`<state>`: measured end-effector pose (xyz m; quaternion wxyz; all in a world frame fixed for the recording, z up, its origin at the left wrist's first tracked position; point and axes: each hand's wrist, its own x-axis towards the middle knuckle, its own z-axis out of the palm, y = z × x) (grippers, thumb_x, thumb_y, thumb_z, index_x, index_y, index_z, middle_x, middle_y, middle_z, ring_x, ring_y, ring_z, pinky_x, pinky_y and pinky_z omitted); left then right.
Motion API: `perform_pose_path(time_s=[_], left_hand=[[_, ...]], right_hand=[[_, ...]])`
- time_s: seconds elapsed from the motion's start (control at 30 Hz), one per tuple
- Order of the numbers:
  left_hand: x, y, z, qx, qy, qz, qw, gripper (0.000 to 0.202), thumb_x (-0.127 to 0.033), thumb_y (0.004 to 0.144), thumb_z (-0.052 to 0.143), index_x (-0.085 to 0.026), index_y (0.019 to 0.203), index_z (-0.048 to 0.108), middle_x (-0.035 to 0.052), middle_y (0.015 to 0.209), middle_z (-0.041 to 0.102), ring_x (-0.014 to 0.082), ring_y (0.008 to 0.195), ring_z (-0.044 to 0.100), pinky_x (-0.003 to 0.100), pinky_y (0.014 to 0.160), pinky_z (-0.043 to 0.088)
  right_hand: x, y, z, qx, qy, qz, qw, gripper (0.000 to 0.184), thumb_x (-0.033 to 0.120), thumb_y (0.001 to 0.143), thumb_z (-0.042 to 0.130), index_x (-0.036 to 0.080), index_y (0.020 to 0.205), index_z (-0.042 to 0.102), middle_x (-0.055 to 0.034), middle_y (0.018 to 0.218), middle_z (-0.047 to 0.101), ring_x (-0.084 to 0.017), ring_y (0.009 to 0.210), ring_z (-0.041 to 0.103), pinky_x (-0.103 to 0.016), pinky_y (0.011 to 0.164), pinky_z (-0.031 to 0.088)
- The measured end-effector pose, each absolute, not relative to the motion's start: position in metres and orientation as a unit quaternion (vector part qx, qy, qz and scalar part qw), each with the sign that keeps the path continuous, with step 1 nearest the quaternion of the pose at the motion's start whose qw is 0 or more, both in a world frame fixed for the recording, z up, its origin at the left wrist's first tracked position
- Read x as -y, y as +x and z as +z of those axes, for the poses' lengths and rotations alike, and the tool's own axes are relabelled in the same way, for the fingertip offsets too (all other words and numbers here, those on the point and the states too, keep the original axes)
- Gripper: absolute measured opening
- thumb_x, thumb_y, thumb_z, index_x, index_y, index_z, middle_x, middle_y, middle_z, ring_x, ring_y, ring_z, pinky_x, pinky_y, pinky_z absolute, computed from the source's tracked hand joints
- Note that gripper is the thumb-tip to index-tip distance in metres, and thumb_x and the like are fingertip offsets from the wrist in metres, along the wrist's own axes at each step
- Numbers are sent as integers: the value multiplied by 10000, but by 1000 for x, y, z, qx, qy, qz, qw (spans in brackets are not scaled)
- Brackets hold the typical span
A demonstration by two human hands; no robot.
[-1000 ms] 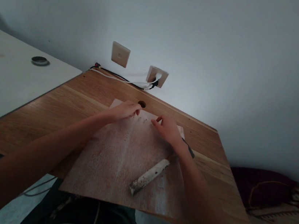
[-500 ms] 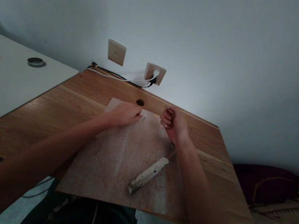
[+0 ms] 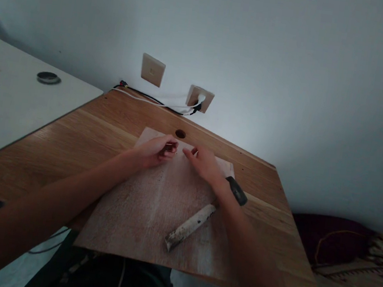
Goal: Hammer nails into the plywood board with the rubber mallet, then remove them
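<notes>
My left hand (image 3: 158, 151) is over the far left part of a thin wooden board (image 3: 147, 208), turned partly palm-up with its fingers curled inward. Whatever may be inside those fingers is too small to make out. Close by on its right, my right hand (image 3: 203, 161) hovers above the board's far edge, thumb and bent fingers near each other; I cannot see what they hold, if anything. Beneath my right forearm lies a hammer (image 3: 190, 226) with a worn, whitish handle and a dark head. My forearm hides the part between handle and head.
The board rests on a wooden desk (image 3: 87, 134) with a round cable hole (image 3: 180, 133). Cables (image 3: 154, 101) run along the wall to a socket (image 3: 200, 99). A white table (image 3: 2, 104) on the left bears a round dark-topped item (image 3: 48, 78). Patterned fabric (image 3: 360, 278) lies at right.
My right hand has moved left and turned, coming closer to my left hand. My left hand has rolled so its curled fingers show. More of the hammer's dark head is visible.
</notes>
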<state>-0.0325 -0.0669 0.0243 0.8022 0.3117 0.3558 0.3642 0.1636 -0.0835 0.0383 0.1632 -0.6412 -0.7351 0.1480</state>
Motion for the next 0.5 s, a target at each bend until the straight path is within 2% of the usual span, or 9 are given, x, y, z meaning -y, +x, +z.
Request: perform_pose_path(time_s=[0.07,0.13,0.23,0.37,0.5], left_hand=[[69,-32,21,-365,270,380,806,244,-173,926,504,-144,701,595,23,671,537,56,483,443,158,389,319],[70,-32,20,-374,244,396,802,267,-215,970,510,-142,742,629,70,760,636,90,586,577,177,486,464],[71,-33,20,-380,225,405,800,239,-235,994,540,-138,811,660,129,893,726,140,738,692,219,646,571],[74,-34,20,-360,218,407,810,209,-163,1003,527,-133,843,658,132,863,747,157,783,738,219,694,594],[77,-31,18,-334,210,398,828,374,-363,1076,467,-128,866,667,147,847,749,180,780,752,222,626,585]], right_hand=[[86,154,41,761,-633,103,97,273,405,1012,604,201,843,670,-131,887,746,-261,860,686,-328,767,461],[88,146,45,775,-625,77,45,193,303,1020,571,178,937,693,-167,979,764,-291,940,703,-342,797,466],[88,141,51,789,-611,61,18,159,223,1000,554,172,1065,690,-161,1031,767,-297,993,706,-337,813,461],[86,141,69,772,-629,49,81,145,229,966,583,171,1047,689,-127,952,757,-267,892,692,-324,771,441],[90,131,99,776,-609,70,148,114,233,937,615,169,987,695,-48,766,695,-198,714,629,-304,707,407]])
